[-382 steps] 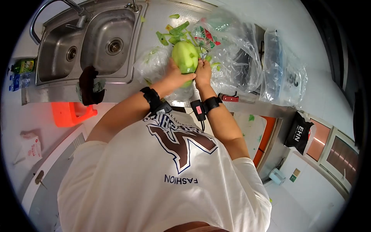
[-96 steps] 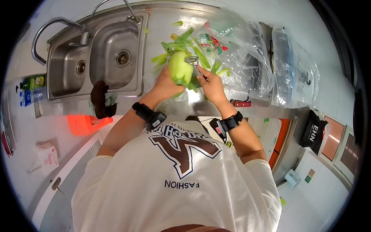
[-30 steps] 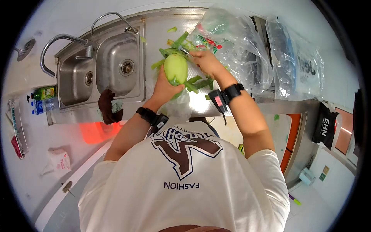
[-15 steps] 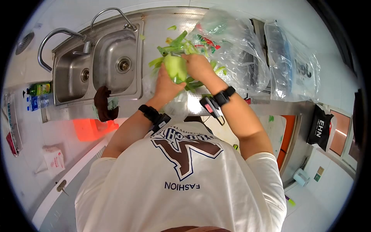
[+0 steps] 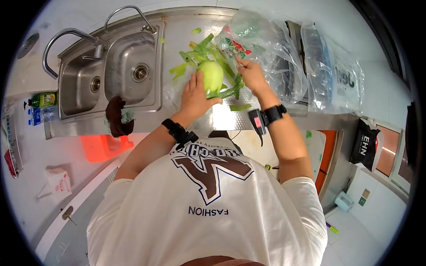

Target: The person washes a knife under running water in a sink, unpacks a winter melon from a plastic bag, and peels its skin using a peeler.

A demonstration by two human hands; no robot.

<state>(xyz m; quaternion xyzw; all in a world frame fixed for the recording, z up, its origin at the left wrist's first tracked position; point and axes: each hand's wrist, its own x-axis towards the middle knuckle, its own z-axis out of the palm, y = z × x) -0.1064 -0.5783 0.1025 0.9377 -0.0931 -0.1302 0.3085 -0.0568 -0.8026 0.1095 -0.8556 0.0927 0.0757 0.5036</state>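
Observation:
A large, mostly peeled pale green vegetable [image 5: 213, 74] stands on the steel counter among green peelings [image 5: 205, 45]. My left hand [image 5: 194, 95] holds its left side, fingers against the flesh and thumb near the lower end, where a band of dark green peel shows. To the right, my right hand [image 5: 252, 76] is closed on a small metal peeler [image 5: 234, 53], apart from the vegetable; the tool is partly lost against the clear plastic behind it.
A double steel sink [image 5: 133, 73] with taps is at the left, a dark cloth [image 5: 116, 116] over its front edge. Clear plastic bags [image 5: 277, 62] cover the counter's right part. A strip of peel [image 5: 240, 107] lies near the front edge.
My right hand has moved right, off the vegetable, with the peeler. The vegetable has shifted slightly right and the fingers of my left hand lie straighter along its side. More flesh shows than in the oldest frame.

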